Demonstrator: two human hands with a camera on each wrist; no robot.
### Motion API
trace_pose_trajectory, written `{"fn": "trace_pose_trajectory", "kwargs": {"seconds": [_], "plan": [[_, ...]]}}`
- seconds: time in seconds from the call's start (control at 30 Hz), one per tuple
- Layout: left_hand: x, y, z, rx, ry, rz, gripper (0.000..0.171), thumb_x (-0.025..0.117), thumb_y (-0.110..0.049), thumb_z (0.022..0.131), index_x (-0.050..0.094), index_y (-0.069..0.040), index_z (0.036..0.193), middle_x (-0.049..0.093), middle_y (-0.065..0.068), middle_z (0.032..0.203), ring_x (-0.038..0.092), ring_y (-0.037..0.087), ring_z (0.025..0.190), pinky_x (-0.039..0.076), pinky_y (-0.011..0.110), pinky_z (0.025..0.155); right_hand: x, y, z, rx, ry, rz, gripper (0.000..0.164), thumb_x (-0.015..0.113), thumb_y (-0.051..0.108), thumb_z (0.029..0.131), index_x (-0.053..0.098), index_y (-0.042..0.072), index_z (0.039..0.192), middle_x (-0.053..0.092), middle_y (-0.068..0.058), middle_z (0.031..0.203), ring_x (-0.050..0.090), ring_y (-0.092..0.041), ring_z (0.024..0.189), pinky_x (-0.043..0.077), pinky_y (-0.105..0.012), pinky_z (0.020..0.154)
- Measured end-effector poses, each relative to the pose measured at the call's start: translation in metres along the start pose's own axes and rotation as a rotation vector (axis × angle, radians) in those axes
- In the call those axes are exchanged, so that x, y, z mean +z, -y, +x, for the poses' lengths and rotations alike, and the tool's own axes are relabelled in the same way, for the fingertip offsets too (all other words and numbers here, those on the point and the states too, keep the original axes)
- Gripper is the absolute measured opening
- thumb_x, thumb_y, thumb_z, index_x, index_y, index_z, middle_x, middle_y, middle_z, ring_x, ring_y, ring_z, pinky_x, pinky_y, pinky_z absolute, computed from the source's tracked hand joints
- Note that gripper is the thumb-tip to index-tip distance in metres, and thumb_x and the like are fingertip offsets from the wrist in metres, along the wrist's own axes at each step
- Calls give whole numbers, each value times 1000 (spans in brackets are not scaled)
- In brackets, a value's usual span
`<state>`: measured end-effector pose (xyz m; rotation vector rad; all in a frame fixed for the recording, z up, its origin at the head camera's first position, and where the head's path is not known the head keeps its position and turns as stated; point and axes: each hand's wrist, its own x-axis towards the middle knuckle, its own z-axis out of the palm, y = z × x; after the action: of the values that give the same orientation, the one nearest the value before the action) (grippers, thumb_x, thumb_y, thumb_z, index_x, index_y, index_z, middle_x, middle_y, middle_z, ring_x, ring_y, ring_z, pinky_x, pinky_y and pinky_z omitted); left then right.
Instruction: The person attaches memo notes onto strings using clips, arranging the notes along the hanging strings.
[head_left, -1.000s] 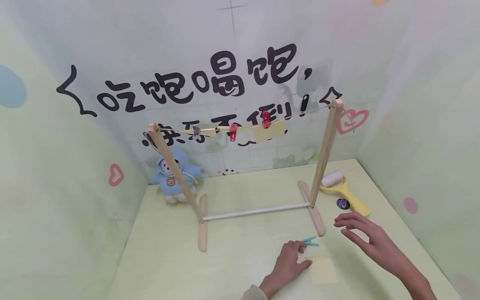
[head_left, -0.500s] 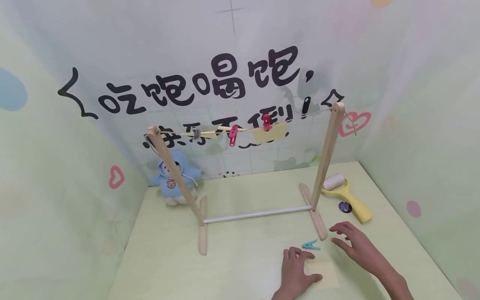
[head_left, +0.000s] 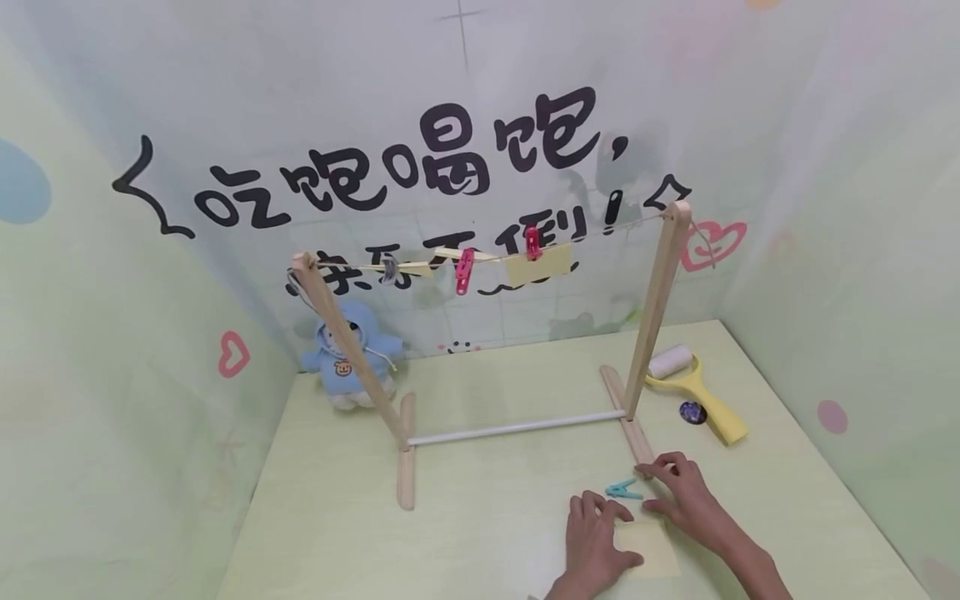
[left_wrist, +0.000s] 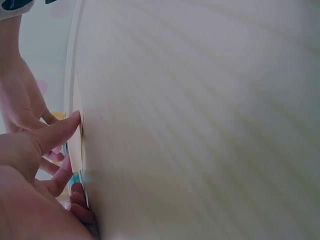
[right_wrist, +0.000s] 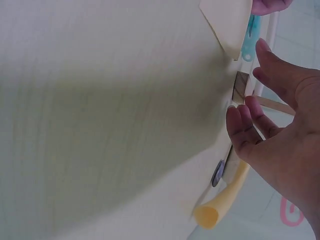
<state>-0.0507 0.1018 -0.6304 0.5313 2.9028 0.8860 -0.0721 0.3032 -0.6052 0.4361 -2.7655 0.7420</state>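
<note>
A pale yellow sticky note (head_left: 654,550) lies at the table's front right. My left hand (head_left: 594,542) is at its left side, thumb (left_wrist: 67,129) over the paper and index fingertip by the upper left corner, thumb and finger spread apart. Just beyond the note lies a teal clothespin (head_left: 622,490), partly hidden by the note in the right wrist view. My right hand (head_left: 686,500) hovers at the clothespin's right, thumb and fingers parted with nothing between them. Two red clothespins (head_left: 532,243) and a grey one (head_left: 389,270) hold yellow notes on the string above.
A wooden rack with two posts (head_left: 656,312) and a white rod (head_left: 517,428) stands mid-table; its right foot (head_left: 626,417) reaches near my right hand. A yellow-handled lint roller (head_left: 708,404) and a dark round disc (head_left: 692,412) lie right. Back left sits a blue-hooded plush toy (head_left: 348,358).
My right hand has come left and down toward the teal clothespin. My left hand has drawn back from the clothespin and slid right, its thumb now over the note.
</note>
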Motion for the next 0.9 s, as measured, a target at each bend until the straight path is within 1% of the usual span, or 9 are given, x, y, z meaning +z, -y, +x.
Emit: {"fn": "trace_pose_trajectory", "kwargs": {"seconds": [0.17,0.3,0.47,0.63,0.77,0.83,0.9], "plan": [[3,5,4,-17,33,-13,50,102,-42,74,71,-32,111,42,-11,114,29,4,99,32,18,80,5,3,1,55,31,45,53,98,8,72,78,8,121,53,-12,118,48,-19,99,44,-30,79],[3,6,5,-15,44,-21,49,102,-42,73,71,-30,109,41,-12,114,30,3,100,34,17,81,7,4,1,81,44,52,53,98,4,72,77,8,120,51,-15,121,50,-21,100,45,-28,78],[4,8,6,29,24,13,47,101,-43,73,74,-28,109,42,-12,113,30,3,98,35,16,80,9,4,1,61,22,54,50,98,1,72,76,11,115,53,-16,122,56,-21,98,49,-28,76],[6,11,6,71,-11,46,43,99,-43,76,77,-26,108,44,-12,110,28,2,96,33,16,79,12,2,2,79,24,46,44,97,1,75,75,14,111,54,-16,123,61,-21,97,54,-31,76],[3,11,5,93,-27,43,35,96,-40,82,78,-24,107,47,-12,110,29,3,95,33,17,79,12,3,2,74,-1,39,43,97,0,75,74,15,108,55,-16,122,64,-23,96,57,-34,77],[1,11,5,105,-34,38,30,94,-38,84,79,-24,106,49,-11,109,30,3,95,33,18,79,11,4,3,86,8,47,42,96,0,76,74,15,108,55,-16,123,65,-23,97,58,-36,78],[3,12,5,103,-34,31,26,92,-35,85,79,-24,104,51,-11,109,30,3,96,33,18,80,10,4,3,108,29,62,39,95,0,79,74,14,109,55,-17,124,66,-24,98,59,-38,79]]}}
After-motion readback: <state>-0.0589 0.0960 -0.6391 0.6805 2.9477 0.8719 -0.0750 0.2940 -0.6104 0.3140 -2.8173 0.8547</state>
